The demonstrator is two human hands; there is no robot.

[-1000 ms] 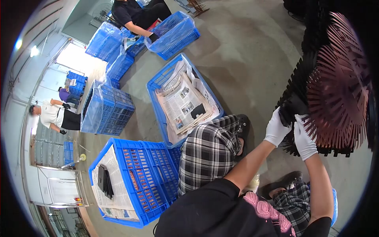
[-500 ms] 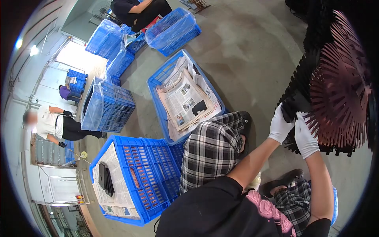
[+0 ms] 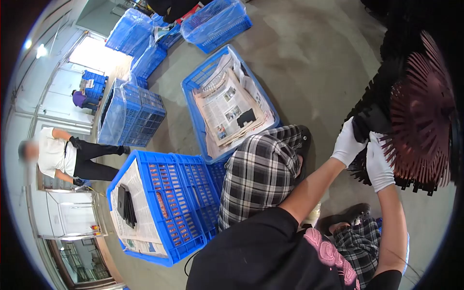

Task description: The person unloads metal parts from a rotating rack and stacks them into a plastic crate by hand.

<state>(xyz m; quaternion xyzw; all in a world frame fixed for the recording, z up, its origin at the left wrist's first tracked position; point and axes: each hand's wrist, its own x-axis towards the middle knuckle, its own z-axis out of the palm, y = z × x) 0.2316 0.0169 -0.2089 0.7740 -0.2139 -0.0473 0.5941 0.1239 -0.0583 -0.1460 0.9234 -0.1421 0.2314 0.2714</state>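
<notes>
At the right stands a dark rack [image 3: 420, 125] with reddish-brown and black flat strips fanned out from it in rounds. My left hand [image 3: 348, 143], in a white glove, is closed on a small stack of black flat pieces [image 3: 371, 121] at the rack's near side. Beside it, my right hand [image 3: 380, 162], gloved in white too, has its fingers closed at the strips' edge; what they hold is hidden. More black flat pieces [image 3: 126, 205] lie on newspaper in the near blue crate [image 3: 181, 203]. Another dark piece [image 3: 246, 117] rests on newspapers [image 3: 227, 108] in a second blue crate [image 3: 195, 140].
Beyond these, plastic-lined blue crates [image 3: 130, 113] stand on the concrete floor [image 3: 309, 63]. A person in a white top [image 3: 50, 152] is at the left, and another in purple [image 3: 79, 99] bends farther back. My plaid-covered knee [image 3: 261, 174] is next to the crates.
The view has shifted slightly. Both hands stay at the rack, close together. The person in the white top has changed stance, legs now farther apart.
</notes>
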